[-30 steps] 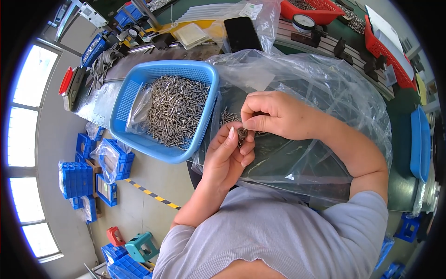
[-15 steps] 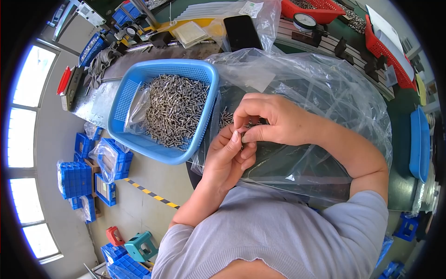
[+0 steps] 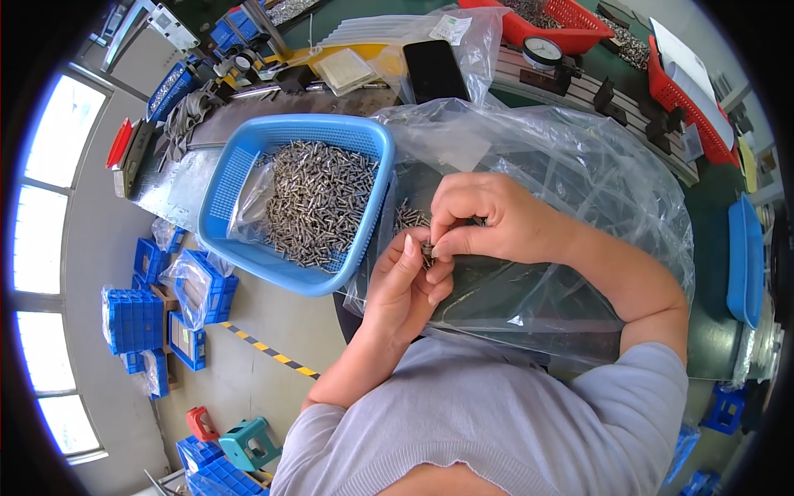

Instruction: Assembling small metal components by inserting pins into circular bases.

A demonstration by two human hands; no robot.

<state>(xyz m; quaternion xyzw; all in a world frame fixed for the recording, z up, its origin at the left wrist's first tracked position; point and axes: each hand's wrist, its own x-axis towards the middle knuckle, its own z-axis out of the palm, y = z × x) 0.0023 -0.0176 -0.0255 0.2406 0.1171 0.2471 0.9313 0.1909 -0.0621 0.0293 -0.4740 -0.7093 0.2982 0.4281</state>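
Observation:
My left hand (image 3: 407,289) and my right hand (image 3: 484,219) meet over a large clear plastic bag (image 3: 571,190) that lies on the green bench. The fingertips of both hands pinch small metal screws (image 3: 428,248) between them. A small pile of loose screws (image 3: 409,219) lies inside the bag just behind my fingers. To the left stands a blue plastic basket (image 3: 240,174) holding several more grey screws (image 3: 318,202) on a clear liner.
A black phone (image 3: 434,70) lies behind the bag. Red trays (image 3: 550,25) and a dial gauge (image 3: 543,52) stand at the back right, a blue tray (image 3: 744,256) at the right edge. Blue crates (image 3: 132,318) sit on the floor at left, below the bench.
My right hand's fingers have curled down onto the left hand's fingertips, and both hands shifted slightly. The basket and the bag have stayed in place.

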